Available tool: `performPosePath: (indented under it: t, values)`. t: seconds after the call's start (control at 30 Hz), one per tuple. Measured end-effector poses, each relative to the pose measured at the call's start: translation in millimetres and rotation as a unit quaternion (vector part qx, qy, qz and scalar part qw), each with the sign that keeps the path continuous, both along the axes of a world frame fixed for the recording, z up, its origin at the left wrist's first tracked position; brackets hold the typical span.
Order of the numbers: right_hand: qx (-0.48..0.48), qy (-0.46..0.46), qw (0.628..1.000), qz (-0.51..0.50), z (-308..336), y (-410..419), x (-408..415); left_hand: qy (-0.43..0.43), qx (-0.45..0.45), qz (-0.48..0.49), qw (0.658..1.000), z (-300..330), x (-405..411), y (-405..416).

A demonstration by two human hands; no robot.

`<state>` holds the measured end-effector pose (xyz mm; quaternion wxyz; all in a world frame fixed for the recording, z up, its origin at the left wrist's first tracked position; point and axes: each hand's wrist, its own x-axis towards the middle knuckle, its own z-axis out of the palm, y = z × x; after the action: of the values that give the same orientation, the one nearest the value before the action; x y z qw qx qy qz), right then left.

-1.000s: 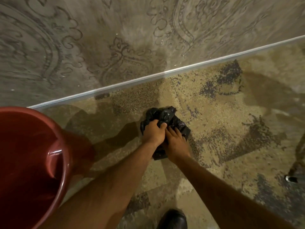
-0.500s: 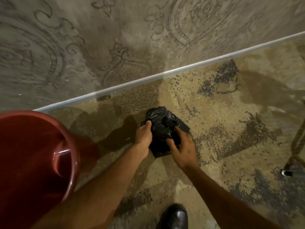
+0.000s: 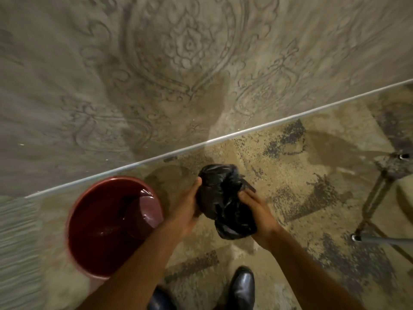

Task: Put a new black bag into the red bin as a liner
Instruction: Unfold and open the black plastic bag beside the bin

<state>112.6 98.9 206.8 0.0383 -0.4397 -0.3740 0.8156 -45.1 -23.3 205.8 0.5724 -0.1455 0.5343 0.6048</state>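
Observation:
A crumpled black bag is held up off the floor between both my hands. My left hand grips its left side and my right hand grips its right side. The red bin stands on the floor to the left of my hands, round, open and with nothing visible inside but a shiny wet-looking inner wall. My left forearm crosses over the bin's near right rim.
A patterned wall rises behind, meeting the speckled floor along a pale strip. Thin metal legs of a stand are at the right. My black shoes are at the bottom.
Both hands picked the black bag up from the floor and raised it. The view pulled back and the red bin now shows whole at the left.

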Motion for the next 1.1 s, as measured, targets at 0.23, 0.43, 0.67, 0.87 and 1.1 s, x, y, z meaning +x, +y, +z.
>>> performPosePath:
  t: [0.23, 0.43, 0.67, 0.87, 1.1]
  values:
    - [0.138, -0.008, 0.989, -0.048, 95, -23, -48, 0.452, -0.115, 0.054, 0.883, 89, -41, -43]
    - [0.287, -0.009, 0.957, -0.033, 132, -47, -87, 0.674, -0.072, -0.192, 0.709, 160, -66, -55]
    - [0.278, 0.055, 0.959, -0.006, 143, -74, -109, 0.555, -0.095, -0.209, 0.800, 166, -82, -86]
    - [0.285, 0.023, 0.957, -0.037, 138, -62, -99, 0.438, -0.103, -0.041, 0.892, 154, -86, -105]
    - [0.244, 0.025, 0.970, -0.003, 146, -36, -87, 0.426, -0.134, 0.022, 0.894, 146, -89, -97]
